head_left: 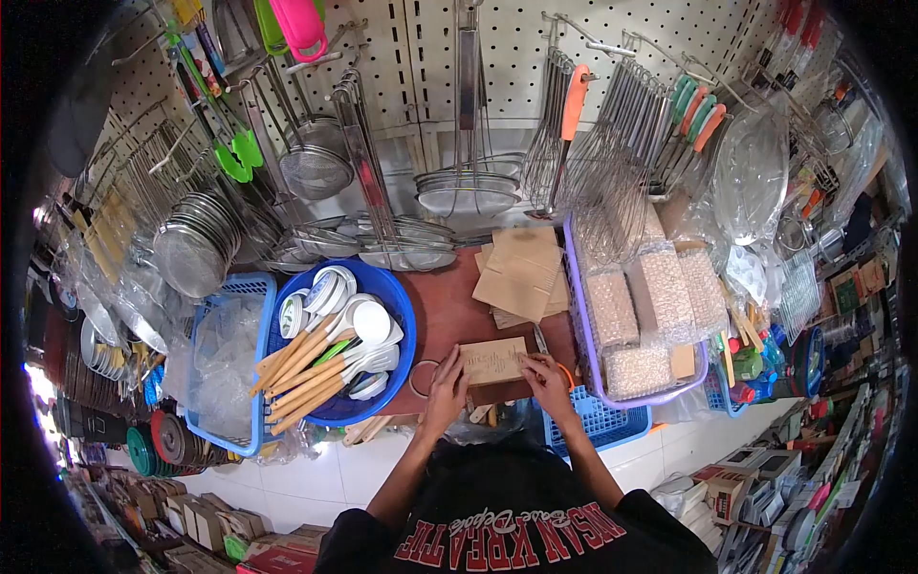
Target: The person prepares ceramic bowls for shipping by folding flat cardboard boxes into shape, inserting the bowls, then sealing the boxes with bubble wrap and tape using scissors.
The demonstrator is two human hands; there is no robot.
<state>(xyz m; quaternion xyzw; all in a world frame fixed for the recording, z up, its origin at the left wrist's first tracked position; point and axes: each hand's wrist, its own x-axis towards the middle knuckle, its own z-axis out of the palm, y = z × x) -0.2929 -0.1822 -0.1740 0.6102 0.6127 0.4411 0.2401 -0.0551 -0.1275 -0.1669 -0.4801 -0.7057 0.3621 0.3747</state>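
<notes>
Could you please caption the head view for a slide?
Left hand and right hand hold a cardboard box near a blue basin.

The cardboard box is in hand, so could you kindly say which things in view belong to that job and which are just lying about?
Likely in the job:
cardboard box, left hand, right hand; perhaps flat cardboard pieces and bubble-wrapped packs

Just lying or hanging about, it seems:
blue tub, wooden-handled utensils, strainers, whisks
</notes>
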